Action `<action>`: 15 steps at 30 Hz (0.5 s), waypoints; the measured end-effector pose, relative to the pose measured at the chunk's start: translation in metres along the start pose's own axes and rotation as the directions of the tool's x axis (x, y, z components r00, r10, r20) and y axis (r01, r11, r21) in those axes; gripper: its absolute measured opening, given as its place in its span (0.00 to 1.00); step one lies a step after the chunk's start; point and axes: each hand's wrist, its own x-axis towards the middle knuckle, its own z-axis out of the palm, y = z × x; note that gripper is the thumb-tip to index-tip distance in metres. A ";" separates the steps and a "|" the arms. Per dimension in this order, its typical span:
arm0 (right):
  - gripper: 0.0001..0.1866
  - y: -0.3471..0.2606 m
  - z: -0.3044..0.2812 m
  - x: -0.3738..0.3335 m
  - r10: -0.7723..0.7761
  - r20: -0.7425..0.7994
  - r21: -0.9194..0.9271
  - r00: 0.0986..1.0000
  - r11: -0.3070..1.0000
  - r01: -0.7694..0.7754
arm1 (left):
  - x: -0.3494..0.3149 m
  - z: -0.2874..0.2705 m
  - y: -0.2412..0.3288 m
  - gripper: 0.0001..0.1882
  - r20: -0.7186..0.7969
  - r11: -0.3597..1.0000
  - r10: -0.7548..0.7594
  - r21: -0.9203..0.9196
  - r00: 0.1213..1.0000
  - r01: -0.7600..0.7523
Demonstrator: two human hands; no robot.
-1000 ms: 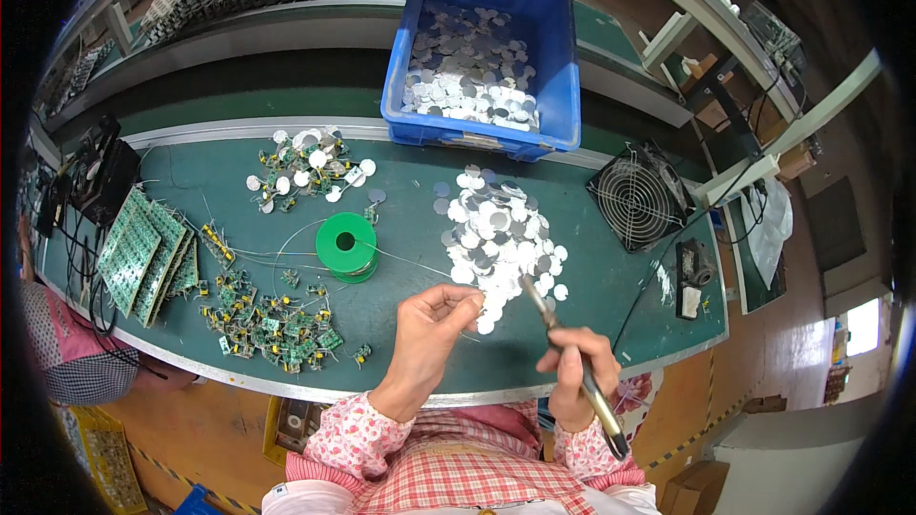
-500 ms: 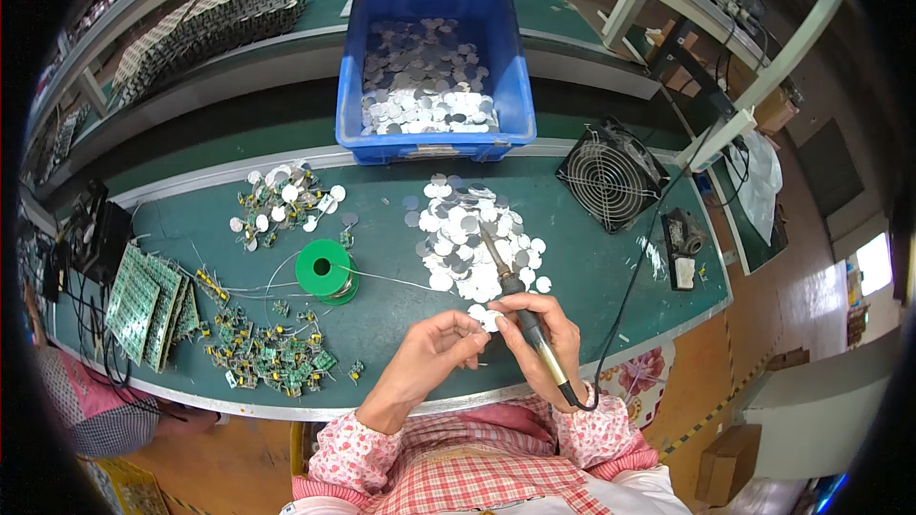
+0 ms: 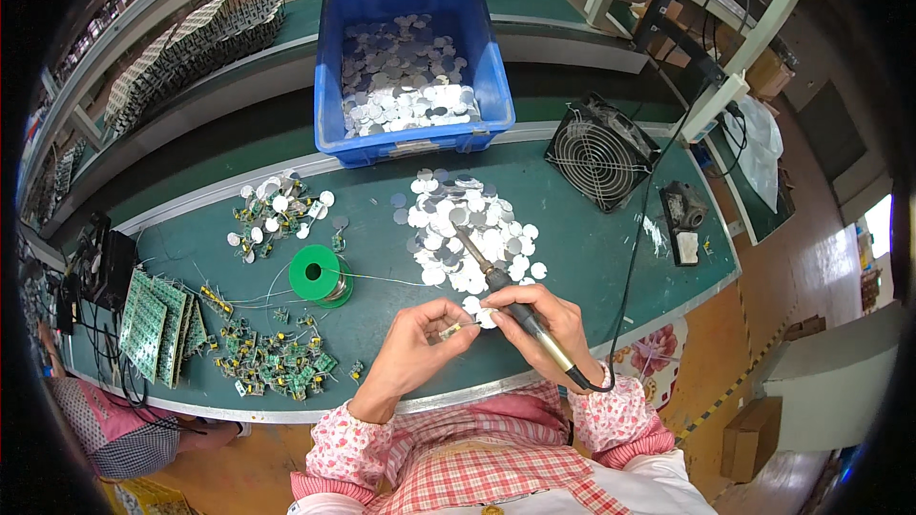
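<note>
My right hand (image 3: 546,322) is closed around a soldering iron (image 3: 523,313), its tip pointing away over a pile of round white and grey discs (image 3: 468,219). The thumb and fingertips of that hand also pinch a white disc (image 3: 488,319). My left hand (image 3: 417,348) is closed on a small circuit board (image 3: 452,330), mostly covered by the fingers, right beside that disc. Left of my hands stands a green solder spool (image 3: 318,274), with a thin wire running right towards the disc pile. Small boards with yellow parts (image 3: 277,360) lie heaped at the near left.
A blue bin (image 3: 329,114) of discs stands behind the pile. Boards with discs attached (image 3: 277,210) lie at the far left, green panels (image 3: 153,324) at the left edge. Right are a fan (image 3: 599,154), its cord crossing nearby, and a soldering-iron stand (image 3: 683,215).
The view has shifted slightly, so the bench things sit further left. My left hand has turned a little, and the small board between its fingers now shows. The right hand keeps the iron and disc.
</note>
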 end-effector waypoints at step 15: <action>0.12 0.002 -0.002 0.003 -0.013 0.075 0.003 0.997 1.000 0.013 | 0.001 -0.001 -0.012 0.07 -0.049 0.981 0.123 0.157 0.991 -0.114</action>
